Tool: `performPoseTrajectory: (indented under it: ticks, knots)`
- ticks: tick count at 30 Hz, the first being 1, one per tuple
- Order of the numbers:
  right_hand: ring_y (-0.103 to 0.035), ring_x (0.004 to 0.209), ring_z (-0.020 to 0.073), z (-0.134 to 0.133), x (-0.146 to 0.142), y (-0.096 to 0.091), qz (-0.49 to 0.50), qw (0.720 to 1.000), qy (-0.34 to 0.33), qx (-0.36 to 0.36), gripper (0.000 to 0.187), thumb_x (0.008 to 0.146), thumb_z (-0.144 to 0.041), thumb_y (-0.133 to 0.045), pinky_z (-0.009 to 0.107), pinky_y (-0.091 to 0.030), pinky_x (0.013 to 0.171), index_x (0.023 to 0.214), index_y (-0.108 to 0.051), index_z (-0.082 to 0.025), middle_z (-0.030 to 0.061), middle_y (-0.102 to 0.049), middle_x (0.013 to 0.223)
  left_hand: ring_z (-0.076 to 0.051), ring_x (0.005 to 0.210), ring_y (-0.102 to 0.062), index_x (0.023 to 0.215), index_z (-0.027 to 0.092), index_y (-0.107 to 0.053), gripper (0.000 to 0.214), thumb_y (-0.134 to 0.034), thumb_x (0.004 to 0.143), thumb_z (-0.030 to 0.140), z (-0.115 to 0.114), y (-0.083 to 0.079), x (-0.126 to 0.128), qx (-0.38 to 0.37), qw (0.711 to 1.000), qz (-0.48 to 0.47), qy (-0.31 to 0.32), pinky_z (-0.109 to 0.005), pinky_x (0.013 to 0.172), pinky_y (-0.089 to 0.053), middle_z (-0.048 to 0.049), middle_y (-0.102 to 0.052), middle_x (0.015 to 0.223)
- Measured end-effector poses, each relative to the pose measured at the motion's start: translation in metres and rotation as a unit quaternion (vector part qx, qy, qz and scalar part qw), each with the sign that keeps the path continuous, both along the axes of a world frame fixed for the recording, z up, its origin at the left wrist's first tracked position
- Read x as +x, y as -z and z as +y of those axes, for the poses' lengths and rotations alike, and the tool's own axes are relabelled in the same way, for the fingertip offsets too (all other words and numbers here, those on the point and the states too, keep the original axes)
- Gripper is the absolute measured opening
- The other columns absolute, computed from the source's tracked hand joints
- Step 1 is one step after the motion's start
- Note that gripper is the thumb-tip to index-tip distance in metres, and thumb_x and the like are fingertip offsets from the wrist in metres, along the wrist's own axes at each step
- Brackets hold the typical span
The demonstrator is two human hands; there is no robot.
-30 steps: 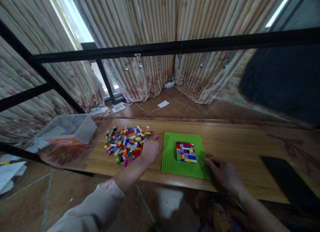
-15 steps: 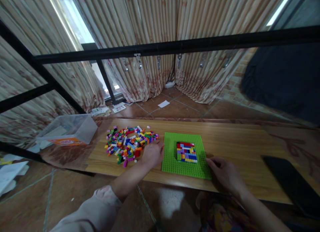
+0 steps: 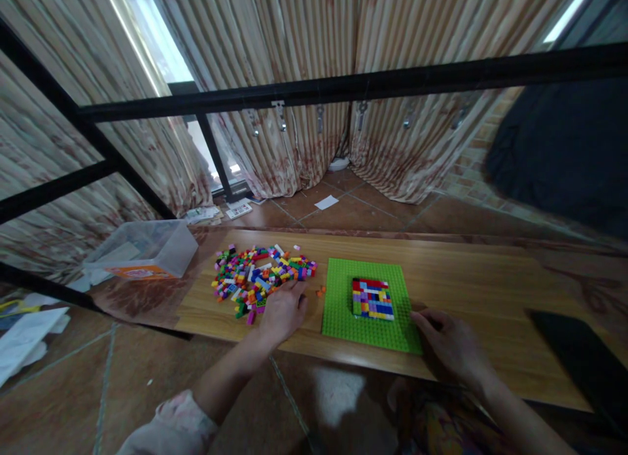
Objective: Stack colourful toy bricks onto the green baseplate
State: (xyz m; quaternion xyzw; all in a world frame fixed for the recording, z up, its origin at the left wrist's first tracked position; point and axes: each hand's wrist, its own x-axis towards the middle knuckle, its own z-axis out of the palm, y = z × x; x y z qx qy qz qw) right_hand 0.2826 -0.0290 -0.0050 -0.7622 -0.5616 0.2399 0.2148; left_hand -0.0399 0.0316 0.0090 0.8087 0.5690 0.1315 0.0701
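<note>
My left hand (image 3: 283, 313) hovers at the near right side of a heap of mixed toy bricks (image 3: 260, 275). Its thumb stands apart from the fingers, and I see nothing held in it. A few small orange bricks (image 3: 320, 291) lie on the wood between the heap and a green baseplate (image 3: 338, 311). A flat, square block of multicoloured bricks (image 3: 373, 300) sits on the baseplate, right of its middle. At the baseplate's right edge, my right hand (image 3: 449, 340) grips the rim between thumb and curled fingers.
The wooden table (image 3: 456, 278) carries a dark flat object (image 3: 579, 350) at its right end. Left of the bricks stands a clear plastic bin (image 3: 147, 245) with an orange label. A black metal bar (image 3: 314, 91) crosses in front of the curtains.
My left hand has moved left, from beside the baseplate back to the brick heap, uncovering the small orange bricks. My right hand stays at the baseplate's edge. The view has shifted slightly.
</note>
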Motion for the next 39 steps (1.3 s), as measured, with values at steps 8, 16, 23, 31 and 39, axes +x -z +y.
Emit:
performPoseTrajectory:
  ticks: [8, 16, 23, 31, 39]
  knots:
    - [-0.066, 0.072, 0.0222, 0.0, 0.001, -0.001, -0.011, 1.0, -0.003, 0.0, 0.04, 0.082, -0.052, -0.044, 0.029, -0.043, 0.061, 0.077, -0.072, -0.023, 0.0047, -0.072, 0.075, -0.018, 0.091, -0.061, 0.098, 0.022, -0.062, 0.017, -0.049, 0.087, 0.023, 0.004, -0.004, 0.021, 0.0, 1.0, -0.005, 0.018, -0.028, 0.079, -0.048, -0.0044, -0.065, 0.101]
    - [-0.066, 0.075, 0.0228, 0.0, 0.0, 0.0, -0.015, 1.0, -0.006, 0.011, 0.04, 0.083, -0.051, -0.044, 0.03, -0.043, 0.064, 0.078, -0.072, -0.024, 0.0047, -0.073, 0.08, -0.016, 0.087, -0.062, 0.093, 0.021, -0.065, 0.021, -0.045, 0.088, 0.018, 0.01, 0.002, 0.032, -0.041, 0.998, -0.042, 0.035, -0.027, 0.075, -0.049, -0.0042, -0.065, 0.099]
    - [-0.066, 0.075, 0.0221, 0.0, 0.0, 0.001, -0.006, 1.0, -0.001, 0.008, 0.039, 0.083, -0.05, -0.044, 0.029, -0.043, 0.064, 0.077, -0.071, -0.023, 0.0045, -0.073, 0.079, -0.013, 0.079, -0.062, 0.089, 0.021, -0.07, 0.022, -0.049, 0.087, 0.014, -0.013, 0.005, 0.044, -0.071, 0.954, -0.287, 0.051, -0.025, 0.075, -0.05, -0.0018, -0.067, 0.085]
    - [-0.066, 0.074, 0.0213, -0.001, -0.003, -0.007, -0.002, 1.0, -0.001, 0.012, 0.036, 0.083, -0.048, -0.044, 0.028, -0.042, 0.063, 0.076, -0.07, -0.023, 0.0042, -0.072, 0.078, -0.013, 0.079, -0.062, 0.086, 0.019, -0.068, 0.017, -0.052, 0.084, 0.013, -0.025, -0.001, 0.078, -0.078, 0.939, -0.326, 0.071, -0.023, 0.072, -0.049, -0.002, -0.067, 0.085]
    - [-0.065, 0.073, 0.0206, -0.001, -0.001, -0.003, 0.015, 1.0, -0.009, 0.024, 0.038, 0.083, -0.049, -0.043, 0.029, -0.043, 0.064, 0.076, -0.07, -0.023, 0.0043, -0.072, 0.079, -0.015, 0.09, -0.061, 0.094, 0.022, -0.068, 0.018, -0.051, 0.089, 0.019, -0.026, 0.008, 0.094, -0.017, 0.949, -0.28, 0.145, -0.028, 0.081, -0.049, -0.0026, -0.068, 0.093]
